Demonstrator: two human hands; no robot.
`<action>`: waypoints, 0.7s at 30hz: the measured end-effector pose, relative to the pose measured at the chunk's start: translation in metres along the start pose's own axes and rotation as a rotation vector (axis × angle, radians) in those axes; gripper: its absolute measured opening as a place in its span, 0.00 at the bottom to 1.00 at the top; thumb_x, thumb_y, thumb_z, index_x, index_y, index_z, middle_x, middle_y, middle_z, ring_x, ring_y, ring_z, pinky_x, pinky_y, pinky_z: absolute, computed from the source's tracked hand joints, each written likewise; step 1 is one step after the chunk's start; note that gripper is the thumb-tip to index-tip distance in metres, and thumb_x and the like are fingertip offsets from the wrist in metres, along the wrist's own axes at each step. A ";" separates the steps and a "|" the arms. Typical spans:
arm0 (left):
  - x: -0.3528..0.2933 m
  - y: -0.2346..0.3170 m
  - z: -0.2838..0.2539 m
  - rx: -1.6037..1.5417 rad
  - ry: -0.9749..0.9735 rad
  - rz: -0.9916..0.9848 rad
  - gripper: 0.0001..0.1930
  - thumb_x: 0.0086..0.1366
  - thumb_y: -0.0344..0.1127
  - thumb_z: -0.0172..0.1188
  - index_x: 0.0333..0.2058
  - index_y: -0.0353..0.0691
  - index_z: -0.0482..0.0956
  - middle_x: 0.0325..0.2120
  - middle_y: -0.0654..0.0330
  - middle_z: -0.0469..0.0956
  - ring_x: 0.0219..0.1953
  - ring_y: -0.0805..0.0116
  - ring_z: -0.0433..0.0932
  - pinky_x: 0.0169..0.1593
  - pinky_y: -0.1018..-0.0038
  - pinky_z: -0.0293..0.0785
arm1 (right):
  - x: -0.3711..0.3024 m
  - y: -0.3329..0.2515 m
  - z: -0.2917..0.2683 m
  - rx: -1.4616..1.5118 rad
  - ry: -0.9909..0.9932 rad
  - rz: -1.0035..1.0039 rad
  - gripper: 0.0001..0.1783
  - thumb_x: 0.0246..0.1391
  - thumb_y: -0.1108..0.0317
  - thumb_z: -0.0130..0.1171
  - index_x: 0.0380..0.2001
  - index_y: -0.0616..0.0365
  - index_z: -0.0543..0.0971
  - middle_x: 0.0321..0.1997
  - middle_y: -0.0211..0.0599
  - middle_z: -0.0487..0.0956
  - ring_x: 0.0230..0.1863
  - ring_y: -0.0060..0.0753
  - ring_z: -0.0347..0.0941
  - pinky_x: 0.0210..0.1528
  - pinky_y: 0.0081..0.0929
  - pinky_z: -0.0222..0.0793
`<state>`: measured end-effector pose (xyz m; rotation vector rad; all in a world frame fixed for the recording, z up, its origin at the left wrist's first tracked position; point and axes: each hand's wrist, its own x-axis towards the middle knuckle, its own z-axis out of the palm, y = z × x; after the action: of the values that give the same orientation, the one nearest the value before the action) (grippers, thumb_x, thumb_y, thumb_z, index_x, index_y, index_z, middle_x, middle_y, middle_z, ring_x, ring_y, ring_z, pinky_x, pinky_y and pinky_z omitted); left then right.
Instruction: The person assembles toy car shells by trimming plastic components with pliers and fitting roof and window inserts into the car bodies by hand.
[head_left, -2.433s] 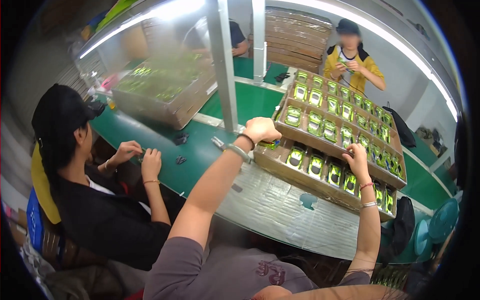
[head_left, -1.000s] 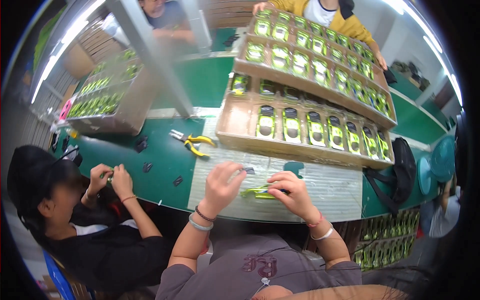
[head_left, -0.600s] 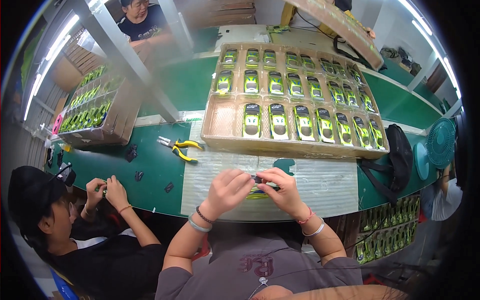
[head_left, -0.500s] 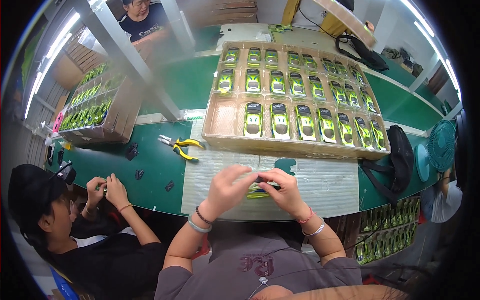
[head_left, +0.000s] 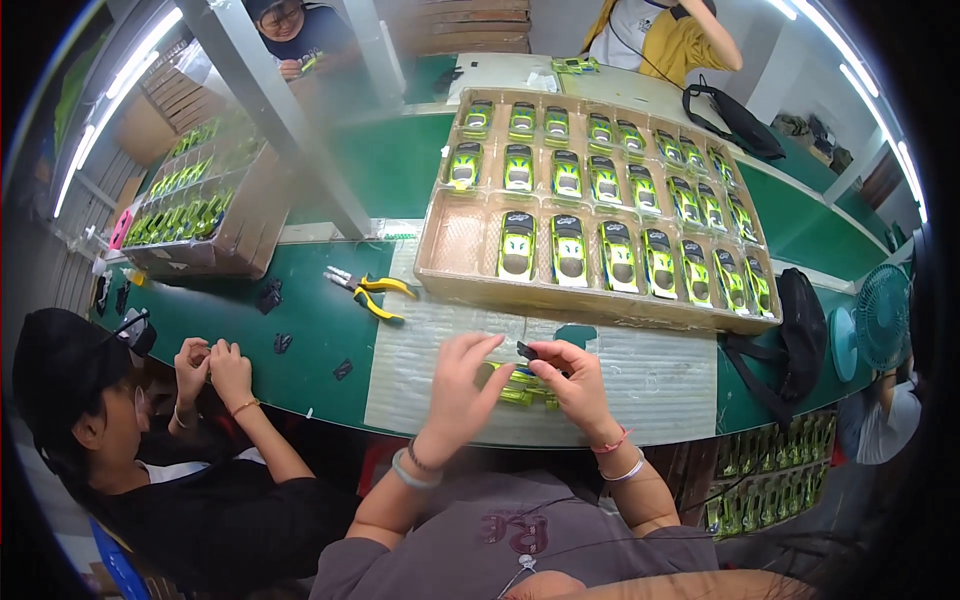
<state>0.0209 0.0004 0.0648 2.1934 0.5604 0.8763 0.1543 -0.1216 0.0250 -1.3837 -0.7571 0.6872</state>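
Note:
My right hand (head_left: pixel 578 388) pinches a small black plastic part (head_left: pixel 526 351) between thumb and fingers. Just to its left, my left hand (head_left: pixel 455 392) is raised with thumb and fingers apart, slightly blurred, holding nothing that shows. Beneath both hands a bright green toy car body (head_left: pixel 514 396) lies on the pale ribbed mat (head_left: pixel 640 385), partly covered by my fingers. Beyond the mat stands a large cardboard tray (head_left: pixel 590 302) holding rows of green and black toy car bodies.
Yellow-handled pliers (head_left: pixel 370 290) lie left of the tray. Small black parts (head_left: pixel 343 369) are scattered on the green table. A co-worker's hands (head_left: pixel 222 375) work at the left. A black bag (head_left: pixel 795 335) and a teal fan (head_left: pixel 880 305) are at the right.
My hands have parted; the left has drawn away from the black part, which stays in my right fingers. More of the green car body below shows.

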 end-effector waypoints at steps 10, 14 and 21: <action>0.014 -0.024 -0.004 -0.621 -0.165 -0.212 0.11 0.60 0.29 0.63 0.41 0.34 0.77 0.42 0.54 0.79 0.45 0.62 0.78 0.49 0.70 0.73 | 0.011 0.001 -0.006 -0.243 -0.106 -0.088 0.16 0.53 0.72 0.63 0.46 0.62 0.78 0.41 0.34 0.78 0.34 0.22 0.76 0.40 0.20 0.72; 0.002 -0.033 -0.030 -1.056 -0.071 -0.427 0.08 0.62 0.25 0.60 0.39 0.33 0.74 0.41 0.51 0.80 0.40 0.66 0.81 0.45 0.73 0.78 | 0.044 -0.027 0.005 -0.757 -0.305 -0.302 0.23 0.50 0.63 0.65 0.50 0.57 0.76 0.40 0.46 0.78 0.31 0.37 0.77 0.35 0.30 0.74; -0.031 -0.036 -0.027 -0.832 0.107 -0.519 0.10 0.57 0.23 0.64 0.37 0.32 0.75 0.28 0.59 0.78 0.29 0.71 0.79 0.34 0.77 0.76 | 0.079 -0.035 0.038 -1.172 -0.625 -0.242 0.12 0.51 0.64 0.60 0.39 0.55 0.78 0.31 0.45 0.80 0.36 0.52 0.77 0.38 0.44 0.73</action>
<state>-0.0245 0.0173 0.0393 1.1829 0.6287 0.7537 0.1702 -0.0386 0.0664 -2.0647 -1.9960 0.4653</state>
